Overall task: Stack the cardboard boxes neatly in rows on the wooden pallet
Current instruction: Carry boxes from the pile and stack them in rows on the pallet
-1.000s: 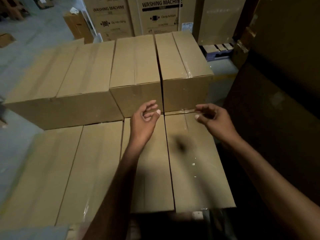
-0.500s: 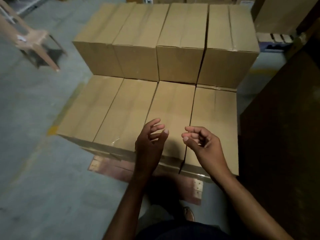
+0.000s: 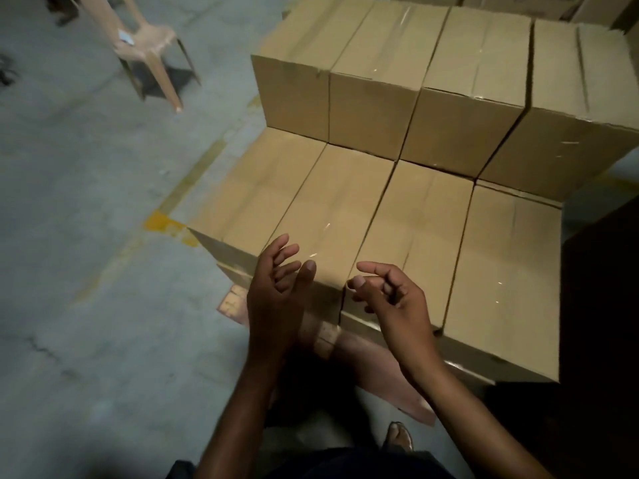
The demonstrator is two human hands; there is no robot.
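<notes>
Several brown cardboard boxes stand in two rows on a wooden pallet (image 3: 390, 382). The near row of boxes (image 3: 415, 229) is one box high. The far row of boxes (image 3: 460, 84) rises a level higher. My left hand (image 3: 276, 295) hovers in front of the near row's front edge, fingers relaxed, holding nothing. My right hand (image 3: 390, 299) is beside it, fingers loosely curled and empty. Neither hand touches a box.
A plastic chair (image 3: 148, 53) stands on the grey concrete floor at the upper left. A yellow floor line (image 3: 193, 174) runs along the pallet's left side. A dark tall surface (image 3: 601, 305) borders the right. My foot (image 3: 399, 437) shows below the pallet.
The view has pulled back and swung left; the boxes now sit further right and the pallet's front shows. Both hands have stayed empty and moved off the near boxes.
</notes>
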